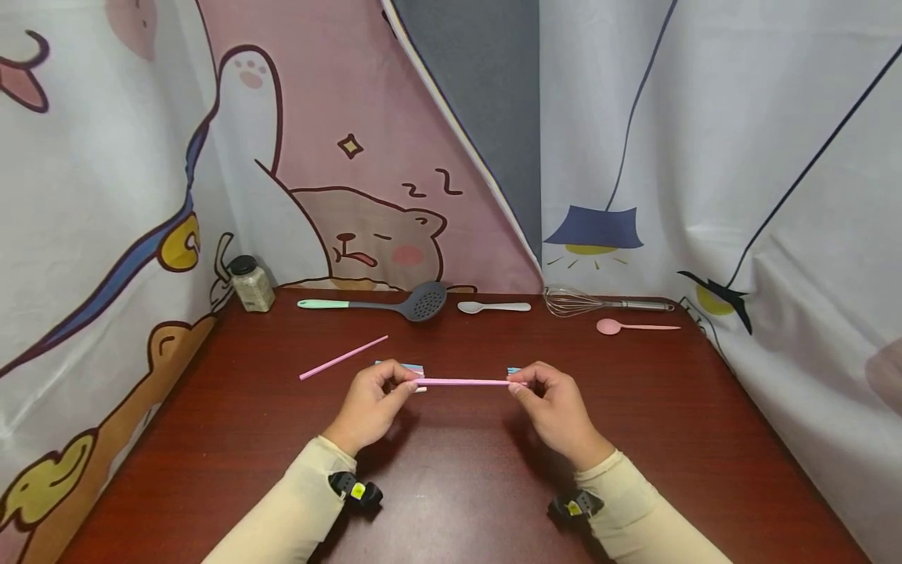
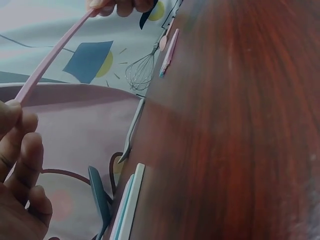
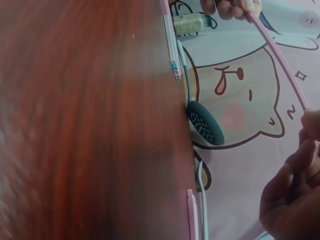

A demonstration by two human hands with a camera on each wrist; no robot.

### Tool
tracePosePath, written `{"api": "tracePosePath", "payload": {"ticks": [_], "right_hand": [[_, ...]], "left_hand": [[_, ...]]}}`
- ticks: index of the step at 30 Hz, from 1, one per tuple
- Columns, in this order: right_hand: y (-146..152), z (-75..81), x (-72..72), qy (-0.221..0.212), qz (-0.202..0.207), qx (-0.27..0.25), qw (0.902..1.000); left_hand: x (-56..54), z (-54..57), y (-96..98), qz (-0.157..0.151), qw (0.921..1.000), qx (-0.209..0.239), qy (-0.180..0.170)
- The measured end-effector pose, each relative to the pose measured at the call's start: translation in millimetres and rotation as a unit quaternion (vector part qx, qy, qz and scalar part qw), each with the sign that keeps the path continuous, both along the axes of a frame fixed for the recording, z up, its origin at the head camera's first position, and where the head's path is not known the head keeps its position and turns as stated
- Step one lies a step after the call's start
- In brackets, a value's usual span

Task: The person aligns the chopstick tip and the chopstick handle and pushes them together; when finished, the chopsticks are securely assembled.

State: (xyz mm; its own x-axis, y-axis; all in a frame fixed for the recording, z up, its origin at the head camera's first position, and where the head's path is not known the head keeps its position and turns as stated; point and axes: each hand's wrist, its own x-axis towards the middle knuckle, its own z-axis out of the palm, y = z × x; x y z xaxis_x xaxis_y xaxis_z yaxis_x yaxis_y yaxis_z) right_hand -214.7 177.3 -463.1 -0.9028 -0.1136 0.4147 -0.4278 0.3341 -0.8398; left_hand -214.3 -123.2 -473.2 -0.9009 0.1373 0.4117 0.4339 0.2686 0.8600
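Ok, held stick (image 1: 461, 382), L cam: whisk (image 2: 142, 72), R: jar (image 3: 190, 24).

The table (image 1: 451, 486) is streaked in dark red-brown. Plain pink is shown by the held stick (image 1: 461, 382) and by the loose stick (image 1: 344, 358) toward the left edge; blue, pink and white are mixed in the bundles (image 2: 131, 202). Along the far edge, the skimmer (image 1: 377, 305) is coloured mint on its handle and dark grey on its hole-dotted head, the left spoon (image 1: 495, 307) off-white, and the whisk (image 1: 609, 304) silver. Pale pink is seen on the right spoon (image 1: 637, 327). At the far left corner, the jar (image 1: 252, 287) is capped in black. The cloth (image 1: 395, 117) is patterned with pink, white, blue and brown cartoons.
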Motion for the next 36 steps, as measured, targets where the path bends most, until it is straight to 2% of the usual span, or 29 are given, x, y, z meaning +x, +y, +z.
{"api": "tracePosePath", "payload": {"ticks": [5, 8, 14, 18, 22, 27, 31, 36], "right_hand": [[1.8, 0.3, -1.6, -0.011, 0.011, -0.005, 0.9999], [4.7, -0.8, -4.9, -0.019, 0.012, -0.008, 0.9997], [15.3, -3.9, -13.4, -0.043, -0.014, -0.006, 0.9989], [19.4, -4.3, -16.3, -0.055, -0.025, 0.001, 0.9982], [20.0, -4.9, -17.1, -0.055, -0.028, -0.002, 0.9981], [22.1, -6.0, -18.0, -0.058, -0.034, -0.002, 0.9977], [25.9, -5.9, -19.4, -0.065, -0.042, 0.005, 0.997], [32.7, -7.5, -24.3, -0.07, -0.06, 0.017, 0.9956]], "left_hand": [[-5.1, -1.0, -6.4, -0.005, 0.9999, -0.005, -0.009], [-9.7, -1.5, -14.7, 0.004, 0.9998, -0.006, -0.019], [-24.7, -6.5, -45.2, 0.057, 0.9977, -0.005, -0.036], [-35.6, -12.2, -72.5, 0.105, 0.9937, -0.017, -0.035], [-42.6, -17.5, -100.1, 0.165, 0.9844, -0.027, -0.055], [-44.6, -20.8, -126.1, 0.224, 0.9684, -0.053, -0.095], [-44.4, -23.3, -141.3, 0.255, 0.9584, -0.07, -0.108], [-44.0, -23.8, -149.8, 0.278, 0.9484, -0.088, -0.124]]}}
